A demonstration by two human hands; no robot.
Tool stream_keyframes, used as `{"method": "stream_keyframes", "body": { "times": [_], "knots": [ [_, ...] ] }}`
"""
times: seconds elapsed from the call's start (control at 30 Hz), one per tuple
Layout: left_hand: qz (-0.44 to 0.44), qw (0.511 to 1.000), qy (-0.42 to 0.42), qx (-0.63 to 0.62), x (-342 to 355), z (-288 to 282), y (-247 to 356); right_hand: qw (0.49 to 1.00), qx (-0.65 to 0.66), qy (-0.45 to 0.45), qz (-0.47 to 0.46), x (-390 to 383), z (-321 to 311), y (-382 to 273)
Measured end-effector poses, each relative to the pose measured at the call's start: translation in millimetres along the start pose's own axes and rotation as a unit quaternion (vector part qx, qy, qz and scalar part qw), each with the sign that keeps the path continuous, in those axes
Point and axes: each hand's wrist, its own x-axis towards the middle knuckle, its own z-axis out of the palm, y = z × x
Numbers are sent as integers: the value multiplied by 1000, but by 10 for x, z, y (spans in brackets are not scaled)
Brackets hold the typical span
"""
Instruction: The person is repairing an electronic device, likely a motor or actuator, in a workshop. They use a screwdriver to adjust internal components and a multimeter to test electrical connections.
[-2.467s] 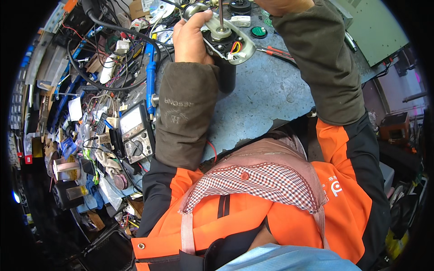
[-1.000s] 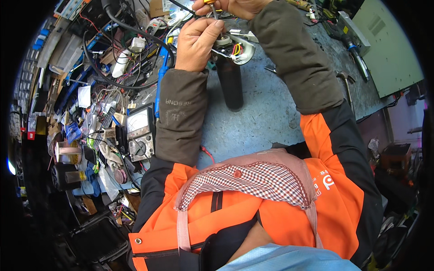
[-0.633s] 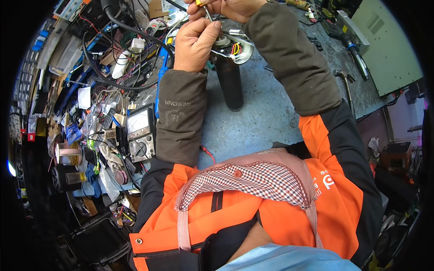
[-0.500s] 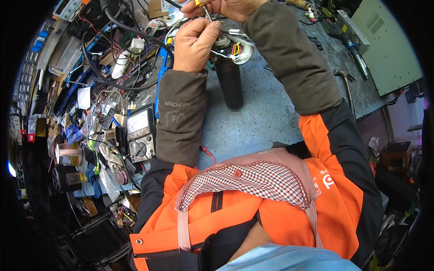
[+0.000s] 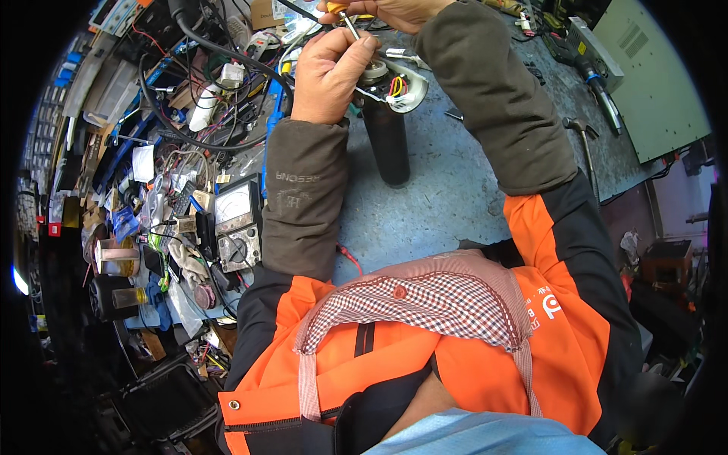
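Note:
My right hand (image 5: 402,11), partly cut off by the top edge, is closed on the yellow-orange handle of a screwdriver (image 5: 349,26). Its metal shaft slants down behind my left hand; the tip is hidden. My left hand (image 5: 326,80) is closed at the top of a black cylindrical device (image 5: 385,148), thumb beside the shaft, other fingers mostly hidden. That device stands upright on the bench. At its opened top are a round metal part (image 5: 374,71), red and yellow wires (image 5: 396,86) and a curved white plastic cover (image 5: 414,95) sticking out to the right.
On the blue bench (image 5: 425,205), an analog multimeter (image 5: 236,208) stands left of my left sleeve, among heaped cables, tools and parts. A hammer (image 5: 584,136), a torch-like tool (image 5: 604,102) and a pale metal cabinet (image 5: 656,72) are at the right. A red lead (image 5: 349,258) lies near my apron.
The screwdriver handle has turned slightly in my right hand, now showing more orange. Both hands have shifted only a little; the device stays in place.

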Motion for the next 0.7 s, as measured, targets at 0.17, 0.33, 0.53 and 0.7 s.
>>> {"method": "stream_keyframes", "body": {
  "times": [0.17, 0.33, 0.53, 0.7],
  "knots": [
    [-6, 1000, -12, -4, 26, -53, -16, 998, -54, 15, -3, 32, 53, -3],
    [-27, 999, 10, -32, 1, -75, -45, 994, -91, 45, -32, 26, 204, 62],
    [-20, 999, 18, -24, -13, -157, -100, 878, -412, 188, -152, -290, 357, 19],
    [-31, 999, -8, 5, -7, -239, -137, 845, -517, 77, -109, -976, 620, -147]
  ]
}}
